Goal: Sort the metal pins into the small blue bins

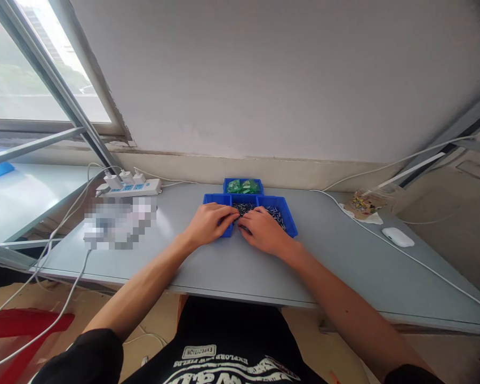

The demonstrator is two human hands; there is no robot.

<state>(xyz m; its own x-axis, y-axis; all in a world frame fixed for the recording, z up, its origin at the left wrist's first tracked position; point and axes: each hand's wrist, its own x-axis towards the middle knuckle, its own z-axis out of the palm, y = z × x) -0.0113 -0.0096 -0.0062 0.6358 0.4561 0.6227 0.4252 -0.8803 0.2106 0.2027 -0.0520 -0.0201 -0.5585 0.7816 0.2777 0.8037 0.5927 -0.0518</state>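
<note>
A blue tray (217,199) with three compartments sits on the grey table in front of me. Small dark screw-like pieces (244,207) lie in its middle compartment, and silvery and dark screw-like pieces (277,216) fill the right one. My left hand (208,223) is over the left compartment, its thumb and fingers closed in a pinch. Fingers curled, my right hand (264,230) meets it above the front of the middle compartment. The fingertips of both hands come together, and whatever they hold is too small and hidden to name.
Behind the tray stands a small blue bin (261,186) with green packets (242,186). A power strip (142,188) with chargers and a blurred-out object (120,223) are at the left. A white case (398,237), a cable (368,230) and a brown paper package (364,205) lie right.
</note>
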